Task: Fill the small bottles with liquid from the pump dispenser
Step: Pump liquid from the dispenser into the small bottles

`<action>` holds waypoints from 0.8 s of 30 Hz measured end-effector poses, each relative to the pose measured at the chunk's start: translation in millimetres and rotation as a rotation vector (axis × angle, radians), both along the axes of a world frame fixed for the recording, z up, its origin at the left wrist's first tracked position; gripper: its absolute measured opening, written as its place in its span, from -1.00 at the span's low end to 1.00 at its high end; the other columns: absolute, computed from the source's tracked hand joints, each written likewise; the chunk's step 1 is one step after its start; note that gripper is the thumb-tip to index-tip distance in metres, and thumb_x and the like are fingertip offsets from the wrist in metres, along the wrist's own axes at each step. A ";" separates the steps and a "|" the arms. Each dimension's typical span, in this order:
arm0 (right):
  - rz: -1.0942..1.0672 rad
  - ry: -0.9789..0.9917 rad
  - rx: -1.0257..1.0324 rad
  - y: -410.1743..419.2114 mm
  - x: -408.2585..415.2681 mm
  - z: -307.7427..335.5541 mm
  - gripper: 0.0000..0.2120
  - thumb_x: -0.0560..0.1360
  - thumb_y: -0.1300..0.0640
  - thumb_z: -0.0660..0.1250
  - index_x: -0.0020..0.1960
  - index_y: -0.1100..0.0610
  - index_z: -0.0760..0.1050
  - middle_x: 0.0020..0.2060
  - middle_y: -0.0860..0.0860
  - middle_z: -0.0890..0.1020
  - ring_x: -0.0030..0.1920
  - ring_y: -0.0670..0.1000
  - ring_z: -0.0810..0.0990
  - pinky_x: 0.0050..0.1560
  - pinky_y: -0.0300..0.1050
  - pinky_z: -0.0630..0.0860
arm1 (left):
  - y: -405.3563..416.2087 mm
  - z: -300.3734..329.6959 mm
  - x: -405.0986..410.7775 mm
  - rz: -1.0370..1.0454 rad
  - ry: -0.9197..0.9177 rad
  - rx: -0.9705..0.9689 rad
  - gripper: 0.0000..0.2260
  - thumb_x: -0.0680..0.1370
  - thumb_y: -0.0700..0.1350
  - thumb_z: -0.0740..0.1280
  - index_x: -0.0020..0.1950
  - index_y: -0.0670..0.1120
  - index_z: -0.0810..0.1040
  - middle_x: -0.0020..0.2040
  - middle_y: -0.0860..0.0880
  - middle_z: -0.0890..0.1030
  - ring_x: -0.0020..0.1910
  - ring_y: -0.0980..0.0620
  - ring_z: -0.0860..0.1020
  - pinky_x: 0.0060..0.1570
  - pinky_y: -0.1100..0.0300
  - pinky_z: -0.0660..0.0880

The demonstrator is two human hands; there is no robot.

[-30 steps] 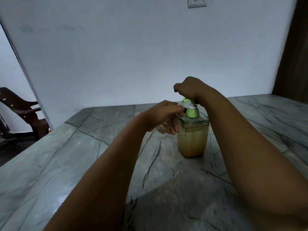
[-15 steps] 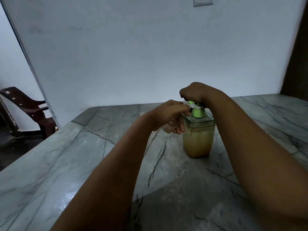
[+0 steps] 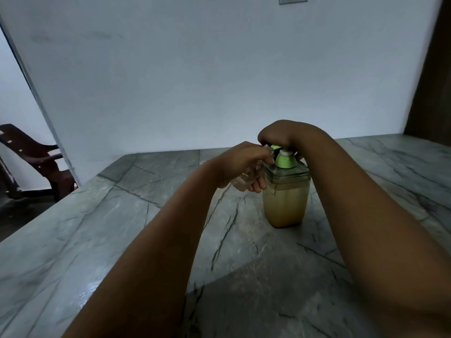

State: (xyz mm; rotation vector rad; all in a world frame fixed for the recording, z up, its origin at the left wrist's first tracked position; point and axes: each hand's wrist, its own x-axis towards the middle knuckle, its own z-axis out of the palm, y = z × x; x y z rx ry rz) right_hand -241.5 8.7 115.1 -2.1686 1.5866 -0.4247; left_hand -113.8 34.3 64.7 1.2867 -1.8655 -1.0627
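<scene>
just right of the frame's centre a square clear pump dispenser [image 3: 286, 198] stands upright on a grey veined stone table [image 3: 102, 230], filled most of the way with a cloudy tan liquid. its green pump head [image 3: 285, 160] sits under the right hand [image 3: 280, 136], which comes in from the lower right and rests curled over the top of the pump, knuckles up (whether the fingers close round the head or only bear down on it cannot be told). the left hand [image 3: 244, 164], reaching from the lower middle, has its fingers curled round a small clear bottle [image 3: 240, 184], held off the table just beside the dispenser's left wall, with its mouth up near the green spout; most of the bottle is hidden by the fingers. behind the table a plain pale wall fills the upper frame, with a switch plate [image 3: 292, 0] at the top edge. a dark brown chair [image 3: 31, 162] stands at the left edge, below the table's level.
</scene>
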 end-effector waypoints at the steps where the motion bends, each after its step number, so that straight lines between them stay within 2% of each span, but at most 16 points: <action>1: 0.006 0.021 -0.005 0.1 0.6 -1.3 -0.71 0.55 0.24 0.10 -0.36 0.16 0.25 -0.39 0.09 0.33 -0.45 0.02 0.26 -0.41 -0.23 0.23 | 0.0 -0.2 0.0 0.000 -0.003 0.004 -0.79 0.49 -0.13 0.22 -0.26 -0.21 0.54 -0.34 -0.26 0.60 -0.44 -0.12 0.56 -0.37 0.19 0.51; 4: 0.002 -0.009 -0.023 0.8 2.6 1.4 -0.80 0.55 0.26 0.06 -0.25 0.18 0.28 -0.34 0.10 0.32 -0.40 0.06 0.28 -0.37 -0.19 0.25 | 0.0 -0.1 0.3 0.006 -0.013 -0.007 -0.79 0.55 -0.19 0.19 -0.22 -0.21 0.53 -0.35 -0.25 0.60 -0.44 -0.13 0.56 -0.37 0.19 0.51; 7: -0.001 -0.100 -0.048 -2.0 4.5 7.5 -0.94 0.61 0.21 0.05 0.00 0.17 0.29 -0.07 0.13 0.37 -0.08 0.07 0.36 -0.07 -0.12 0.33 | -0.2 0.6 0.9 0.003 -0.015 -0.023 -0.81 0.56 -0.22 0.16 -0.16 -0.21 0.52 -0.34 -0.25 0.60 -0.45 -0.11 0.56 -0.38 0.19 0.52; 8: 0.005 -0.116 -0.040 -3.2 4.9 8.1 -0.94 0.61 0.21 0.05 0.01 0.18 0.28 -0.07 0.14 0.37 -0.08 0.06 0.36 -0.05 -0.11 0.35 | 0.2 0.8 1.0 0.002 -0.016 -0.026 -0.82 0.57 -0.22 0.16 -0.15 -0.22 0.52 -0.34 -0.24 0.60 -0.45 -0.12 0.56 -0.38 0.19 0.52; 9: 0.015 -0.122 -0.030 -3.6 4.4 8.5 -0.93 0.61 0.23 0.05 -0.03 0.18 0.28 -0.14 0.14 0.37 -0.16 0.08 0.37 -0.12 -0.11 0.37 | 0.4 0.8 1.1 0.002 -0.017 -0.026 -0.82 0.57 -0.22 0.16 -0.14 -0.22 0.52 -0.34 -0.25 0.60 -0.45 -0.12 0.56 -0.38 0.19 0.51; 11: 0.028 -0.109 -0.014 -4.9 2.2 6.3 -0.82 0.56 0.29 0.04 -0.20 0.14 0.25 -0.28 0.12 0.28 -0.38 0.06 0.25 -0.34 -0.19 0.29 | 0.7 0.3 1.3 0.005 -0.019 -0.028 -0.82 0.57 -0.22 0.17 -0.14 -0.21 0.52 -0.34 -0.26 0.59 -0.45 -0.12 0.55 -0.37 0.19 0.51; 13: 0.003 -0.078 -0.013 -5.9 0.6 2.9 -0.79 0.51 0.31 0.04 -0.29 0.13 0.19 -0.32 0.10 0.27 -0.43 0.04 0.22 -0.39 -0.23 0.23 | 0.9 0.1 0.9 0.008 -0.023 -0.037 -0.83 0.56 -0.21 0.18 -0.15 -0.20 0.53 -0.33 -0.27 0.59 -0.45 -0.12 0.56 -0.36 0.18 0.51; 18: -0.026 -0.033 -0.040 -1.2 2.6 -1.6 -0.74 0.49 0.25 0.09 -0.38 0.17 0.25 -0.42 0.08 0.32 -0.49 0.03 0.27 -0.42 -0.25 0.23 | 1.5 -1.6 0.2 0.012 -0.013 -0.029 -0.83 0.43 -0.10 0.24 -0.22 -0.17 0.55 -0.32 -0.28 0.60 -0.44 -0.13 0.56 -0.35 0.17 0.51; 20: -0.004 -0.061 -0.027 0.4 1.8 0.3 -0.80 0.52 0.24 0.08 -0.27 0.25 0.33 -0.35 0.17 0.39 -0.45 0.03 0.26 -0.40 -0.24 0.22 | 0.9 -1.7 1.2 0.014 -0.018 -0.037 -0.82 0.52 -0.15 0.21 -0.20 -0.17 0.55 -0.31 -0.29 0.59 -0.43 -0.13 0.56 -0.35 0.17 0.51; 22: 0.034 -0.104 -0.020 4.4 0.2 4.5 -0.78 0.57 0.24 0.05 -0.02 0.36 0.40 -0.06 0.34 0.49 -0.38 0.02 0.24 -0.36 -0.21 0.22 | 1.2 -1.1 2.0 0.018 -0.021 -0.039 -0.80 0.57 -0.19 0.17 -0.17 -0.17 0.54 -0.31 -0.28 0.59 -0.43 -0.12 0.57 -0.36 0.18 0.51; 23: 0.051 -0.110 -0.034 5.4 -0.4 6.6 -0.74 0.60 0.24 0.03 0.09 0.41 0.39 0.06 0.33 0.48 -0.37 0.00 0.22 -0.34 -0.19 0.24 | 1.5 -0.8 2.0 0.018 -0.021 -0.040 -0.80 0.58 -0.20 0.16 -0.16 -0.18 0.54 -0.32 -0.27 0.59 -0.44 -0.11 0.57 -0.37 0.18 0.51; 24: 0.049 -0.121 -0.046 5.5 -0.2 8.4 -0.69 0.61 0.25 0.02 0.21 0.42 0.38 0.08 0.30 0.46 -0.38 -0.01 0.22 -0.31 -0.16 0.28 | 1.7 -0.6 1.6 0.020 -0.023 -0.042 -0.80 0.58 -0.21 0.16 -0.16 -0.18 0.53 -0.33 -0.26 0.60 -0.45 -0.11 0.56 -0.37 0.19 0.51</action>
